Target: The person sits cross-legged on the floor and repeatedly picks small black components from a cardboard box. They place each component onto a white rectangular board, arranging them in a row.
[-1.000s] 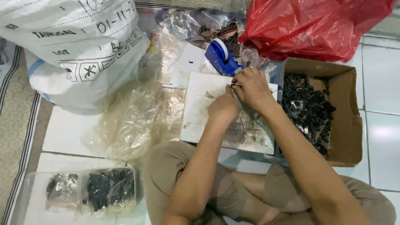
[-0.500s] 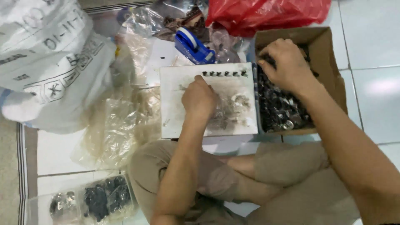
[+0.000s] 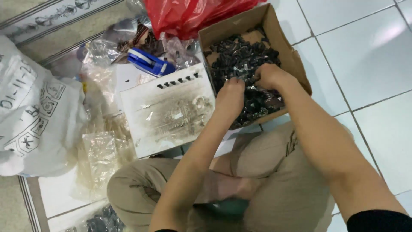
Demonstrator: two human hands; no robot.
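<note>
Fingers of the left hand (image 3: pixel 230 96) are curled down among the small black parts (image 3: pixel 240 58) that fill the cardboard box (image 3: pixel 296 64); whether they pinch a piece cannot be told, since the tips are buried in the heap; the right hand (image 3: pixel 268 76) lies just beside it, also cupped over the pile with knuckles up, its grasp likewise hidden; both forearms run back toward the crossed legs in tan trousers (image 3: pixel 274 189); the box stands open on the white tiled floor (image 3: pixel 373 47), tilted a little in the view, its near wall against the knee side; just left of the box lies a smudged white board (image 3: pixel 167 111), and a short row of black parts (image 3: pixel 178 80) sits along its top edge; a blue tape dispenser (image 3: pixel 148 62) rests beyond the board; a red plastic bag (image 3: pixel 189 15) bulges behind the box; crumpled clear bags (image 3: pixel 101 150) lie to the left of the board; a large white sack (image 3: pixel 34 116) with printed marks fills the far left.
</note>
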